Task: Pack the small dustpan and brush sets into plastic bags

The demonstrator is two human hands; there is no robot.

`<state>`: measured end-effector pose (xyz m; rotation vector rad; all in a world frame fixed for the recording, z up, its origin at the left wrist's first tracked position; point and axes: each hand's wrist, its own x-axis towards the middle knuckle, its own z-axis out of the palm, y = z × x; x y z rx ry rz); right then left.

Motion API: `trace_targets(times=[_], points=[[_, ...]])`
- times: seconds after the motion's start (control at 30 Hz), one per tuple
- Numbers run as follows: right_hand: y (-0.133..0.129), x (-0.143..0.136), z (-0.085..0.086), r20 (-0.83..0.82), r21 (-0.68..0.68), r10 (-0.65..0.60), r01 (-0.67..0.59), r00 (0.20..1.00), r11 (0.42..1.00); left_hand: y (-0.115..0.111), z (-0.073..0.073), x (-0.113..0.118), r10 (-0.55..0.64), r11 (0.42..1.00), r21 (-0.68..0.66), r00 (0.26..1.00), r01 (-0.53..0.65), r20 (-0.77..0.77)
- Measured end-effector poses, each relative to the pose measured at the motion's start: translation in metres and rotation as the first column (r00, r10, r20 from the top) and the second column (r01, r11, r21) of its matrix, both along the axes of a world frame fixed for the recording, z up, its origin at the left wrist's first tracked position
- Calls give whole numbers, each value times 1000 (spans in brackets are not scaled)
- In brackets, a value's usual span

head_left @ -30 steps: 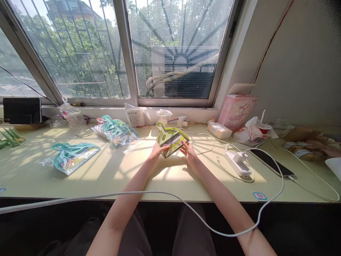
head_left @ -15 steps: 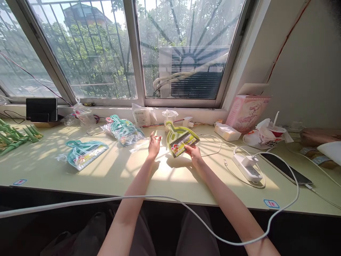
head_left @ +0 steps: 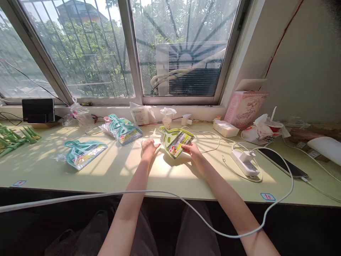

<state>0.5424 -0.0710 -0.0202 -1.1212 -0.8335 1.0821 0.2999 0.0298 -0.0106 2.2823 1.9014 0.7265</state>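
left hand (head_left: 149, 147) has curled down; right hand (head_left: 193, 149) pinches green dustpan (head_left: 168, 139).

I seem to be in a shared office or workroom: the long pale-yellow tabletop (head_left: 176, 179) before me has blue-bordered stickers (head_left: 268, 197) with red marks along its front edge, a white plastic power strip (head_left: 245, 165) on its right half, and behind it a broad grey-metal-framed window (head_left: 131, 53).

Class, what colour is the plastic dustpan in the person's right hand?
The plastic dustpan in the right hand is yellow-green, shown best in the head view.
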Motion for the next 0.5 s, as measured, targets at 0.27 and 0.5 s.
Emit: trace_targets(times=[0.27, 0.5], points=[[-8, 12, 13, 39, -181, 91, -82, 995, 980, 1, 3, -11, 58, 996, -66, 996, -53, 73], [-11, 9, 3, -1, 14, 25, -25, 1000, 1000, 1, 7, -11, 109, 990, 63, 967, -127, 232]])
